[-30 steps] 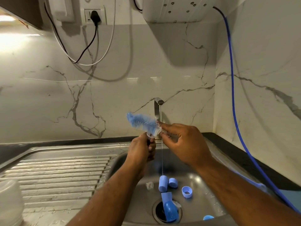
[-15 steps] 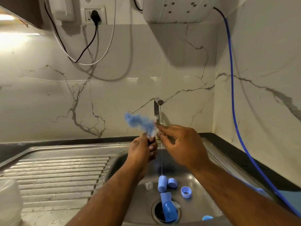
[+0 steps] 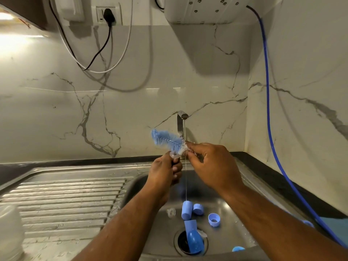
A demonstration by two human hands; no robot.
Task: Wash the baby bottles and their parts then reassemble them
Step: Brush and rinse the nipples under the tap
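Clenches left grip (image 3: 163,174) round dark handle of bottle brush (image 3: 167,142), over far part of sink basin (image 3: 163,230). Points blue bristle head up & to far left; carries small clear ring (image 3: 174,155) on stem just above the fist. Pinches white bristles at base of brush head w/ right grip (image 3: 212,166), thumb & forefinger closed on them; can't tell if any small part sits betw. the fingertips. Just behind right grip's fingertips: steel tap (image 3: 181,125) w/ thin water stream (image 3: 185,181) falling betw. both grips onto blue cylindrical bottle part (image 3: 186,210) lying in basin. Just beside that on its right: blue cap (image 3: 198,209); further right & apart: blue screw collar (image 3: 214,220). Just left of it: clear teat (image 3: 171,212). Nearer: flat blue piece (image 3: 190,225) & blue domed cover (image 3: 194,242) lying over drain (image 3: 180,242). At near right edge of basin: another blue part (image 3: 238,248), mostly cut off. Left of basin: ribbed steel drainboard (image 3: 66,194), wet, w/ translucent container (image 3: 9,232) at near left. Round far & right rim: dark worktop (image 3: 273,178). On right wall: blue hose (image 3: 267,110) running down from white appliance (image 3: 203,10) up top. On far wall, upper left: socket w/ black plug (image 3: 108,15).
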